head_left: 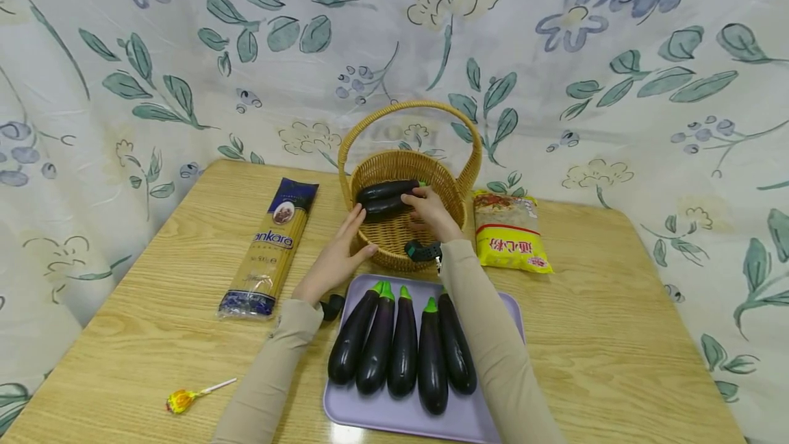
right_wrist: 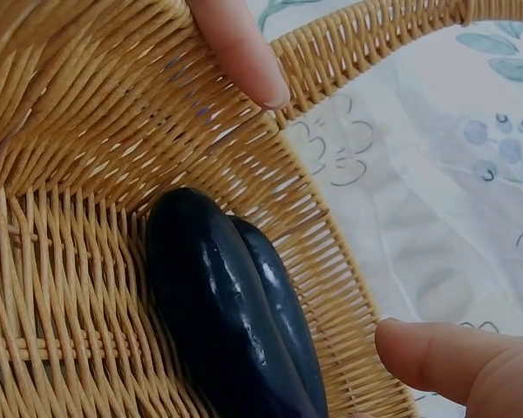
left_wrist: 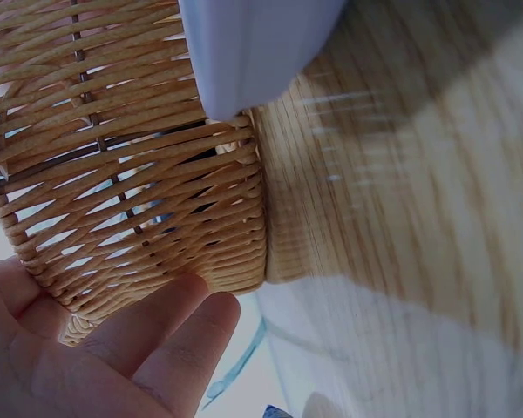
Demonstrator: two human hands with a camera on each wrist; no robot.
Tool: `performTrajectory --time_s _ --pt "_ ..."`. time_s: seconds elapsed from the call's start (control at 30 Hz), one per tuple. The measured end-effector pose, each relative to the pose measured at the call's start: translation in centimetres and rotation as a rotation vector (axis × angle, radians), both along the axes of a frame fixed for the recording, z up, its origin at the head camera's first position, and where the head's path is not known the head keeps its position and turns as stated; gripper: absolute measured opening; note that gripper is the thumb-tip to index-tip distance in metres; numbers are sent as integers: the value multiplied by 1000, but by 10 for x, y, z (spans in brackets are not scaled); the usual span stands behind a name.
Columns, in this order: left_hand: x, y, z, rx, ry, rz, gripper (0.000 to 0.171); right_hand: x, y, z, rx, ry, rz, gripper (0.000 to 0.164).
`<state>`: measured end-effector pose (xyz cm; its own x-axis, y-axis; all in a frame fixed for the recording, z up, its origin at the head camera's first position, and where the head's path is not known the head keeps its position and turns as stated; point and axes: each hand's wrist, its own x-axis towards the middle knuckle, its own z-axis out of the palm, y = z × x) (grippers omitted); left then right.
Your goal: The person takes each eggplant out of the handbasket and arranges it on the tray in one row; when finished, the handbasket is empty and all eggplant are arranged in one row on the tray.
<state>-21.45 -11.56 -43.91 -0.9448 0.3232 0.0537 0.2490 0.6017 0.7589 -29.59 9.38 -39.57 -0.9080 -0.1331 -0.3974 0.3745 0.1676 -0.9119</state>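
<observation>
A wicker basket [head_left: 401, 262] with a tall arched handle stands at the back middle of the table. Two dark eggplants, a front one [right_wrist: 218, 296] and a back one [right_wrist: 283, 296], lie side by side inside against its wall. My right hand [head_left: 431, 214] reaches over the basket at their stem end; in the right wrist view its thumb [right_wrist: 436, 353] is apart from the eggplants, while its other fingers are mostly hidden. My left hand [head_left: 335, 255] rests at the basket's left rim, its extended fingers [left_wrist: 174, 348] touching the woven outer wall.
A lilac tray [head_left: 339, 406] with several eggplants [head_left: 403, 348] lies in front of the basket, under my right forearm. To the left are a spaghetti pack [head_left: 271, 252] and a lollipop [head_left: 181, 401]. A yellow pasta bag [head_left: 508, 231] lies right of the basket. Floral cloth [head_left: 394, 40] hangs behind.
</observation>
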Motion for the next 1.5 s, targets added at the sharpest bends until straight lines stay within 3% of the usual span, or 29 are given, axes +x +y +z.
performTrajectory --time_s 0.6,0.97,1.3,1.5 --pt "1 1 1 3 11 -3 77 -9 -2 3 5 -73 1 62" --pt "0 1 1 3 7 5 76 -19 -5 4 15 -110 -44 61" --pt "-1 1 -2 -7 19 4 76 -20 -12 -3 52 -62 -72 59" --pt "-1 2 0 -8 14 -6 77 -23 -13 -5 18 -54 -111 60"
